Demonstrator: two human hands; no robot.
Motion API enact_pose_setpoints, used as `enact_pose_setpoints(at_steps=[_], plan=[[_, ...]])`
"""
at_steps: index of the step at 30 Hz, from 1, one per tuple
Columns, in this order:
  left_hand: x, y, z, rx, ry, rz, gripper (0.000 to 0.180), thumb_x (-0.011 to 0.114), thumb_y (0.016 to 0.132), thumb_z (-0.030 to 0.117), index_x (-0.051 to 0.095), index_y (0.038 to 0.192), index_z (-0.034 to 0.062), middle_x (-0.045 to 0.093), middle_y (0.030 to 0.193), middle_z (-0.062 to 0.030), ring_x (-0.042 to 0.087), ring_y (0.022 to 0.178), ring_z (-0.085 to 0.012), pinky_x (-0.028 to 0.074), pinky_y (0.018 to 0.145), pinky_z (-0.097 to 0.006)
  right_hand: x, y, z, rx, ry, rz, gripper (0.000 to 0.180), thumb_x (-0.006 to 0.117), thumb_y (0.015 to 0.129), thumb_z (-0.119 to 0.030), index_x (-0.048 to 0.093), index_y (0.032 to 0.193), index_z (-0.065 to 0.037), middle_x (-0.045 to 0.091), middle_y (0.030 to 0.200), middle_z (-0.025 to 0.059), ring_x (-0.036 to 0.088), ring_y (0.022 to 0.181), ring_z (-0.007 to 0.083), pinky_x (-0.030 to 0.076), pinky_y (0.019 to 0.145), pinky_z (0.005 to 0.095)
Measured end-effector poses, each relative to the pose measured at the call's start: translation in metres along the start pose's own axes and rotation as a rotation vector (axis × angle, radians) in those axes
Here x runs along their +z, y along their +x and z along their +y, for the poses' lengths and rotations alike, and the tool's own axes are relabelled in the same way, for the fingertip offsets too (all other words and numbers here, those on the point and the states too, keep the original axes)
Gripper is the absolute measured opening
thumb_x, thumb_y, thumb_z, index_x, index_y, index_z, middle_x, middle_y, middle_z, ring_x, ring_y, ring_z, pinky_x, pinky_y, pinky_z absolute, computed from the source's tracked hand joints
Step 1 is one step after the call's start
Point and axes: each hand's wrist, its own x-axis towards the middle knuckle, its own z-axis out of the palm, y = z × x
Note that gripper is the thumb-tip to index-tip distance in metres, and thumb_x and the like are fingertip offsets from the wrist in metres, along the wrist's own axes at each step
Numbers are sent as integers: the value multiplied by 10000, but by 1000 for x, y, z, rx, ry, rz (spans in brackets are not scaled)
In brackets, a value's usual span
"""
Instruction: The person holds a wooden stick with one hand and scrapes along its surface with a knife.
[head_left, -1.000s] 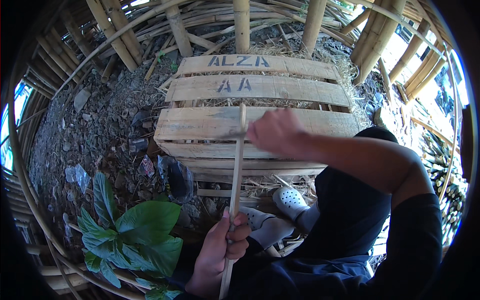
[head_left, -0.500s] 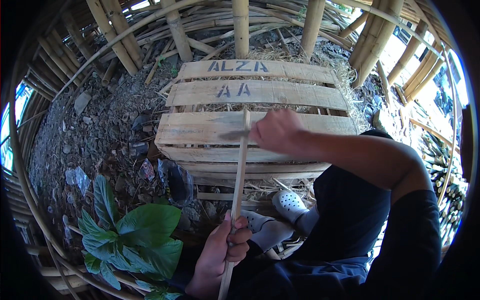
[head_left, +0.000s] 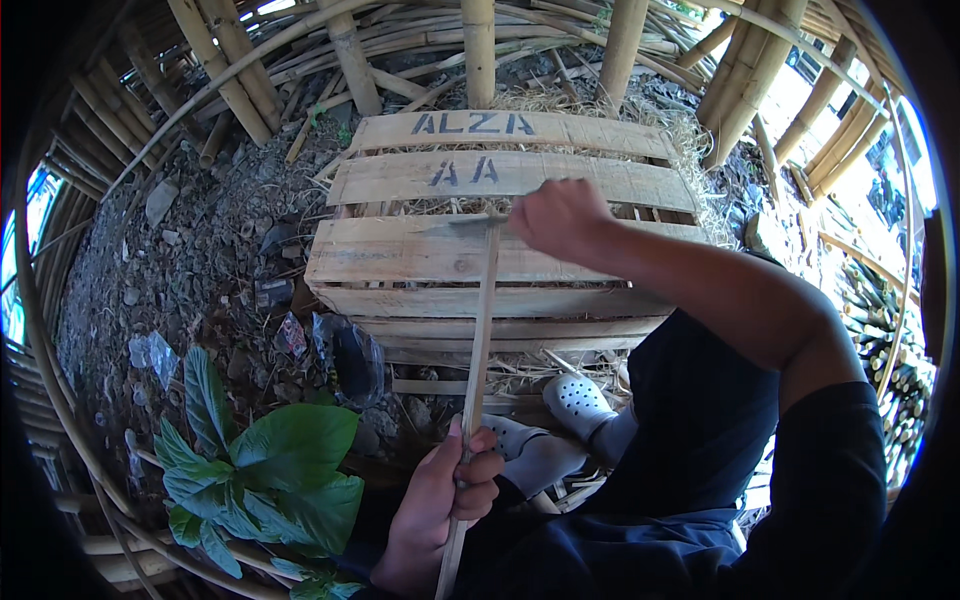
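Observation:
A long, narrow split-bamboo strip (head_left: 481,345) runs from my lap out over a slatted wooden crate (head_left: 395,262). My left hand (head_left: 435,505) is wrapped round the strip's near part, thumb along it. My right hand (head_left: 562,222) is closed in a fist by the strip's far end, gripping a knife. Only the knife's grey blade (head_left: 470,226) shows, slightly blurred, lying crosswise at the strip's far tip; the fist hides its handle. Dark lettering marks the crate's upper slats.
A broad-leaved green plant (head_left: 290,460) grows at the lower left beside stony ground with plastic scraps (head_left: 155,357). Bamboo posts (head_left: 480,55) stand behind the crate. My light clogs (head_left: 580,405) are at its near side. Cut bamboo pieces (head_left: 880,350) lie stacked at right.
My right hand and the knife have moved away from me along the strip to its far tip. My left hand keeps its grip in nearly the same place.

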Motion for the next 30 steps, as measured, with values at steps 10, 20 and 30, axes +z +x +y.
enact_pose_setpoints(at_steps=[10,20,30], plan=[[5,2,-2,17,-24,48,340,271,1028,426,405,904,138,254,623,77,148,416,4,105,332,-184,-10,2,2,7,40,-8,481,361,940,-318,627,648,-43,631,619,158,634,563,322,530,561,451],[4,2,-1,9,-17,47,329,278,1028,422,406,902,147,259,622,77,153,417,4,114,332,-179,3,6,13,-14,0,9,483,366,942,-352,642,681,-54,655,670,135,643,587,333,542,638,446],[2,0,-2,34,-16,64,330,294,1023,434,408,903,148,260,624,77,150,417,4,107,332,-181,-2,-2,-5,-75,35,-86,509,335,959,-349,637,681,-48,653,669,149,649,627,329,541,682,457]])
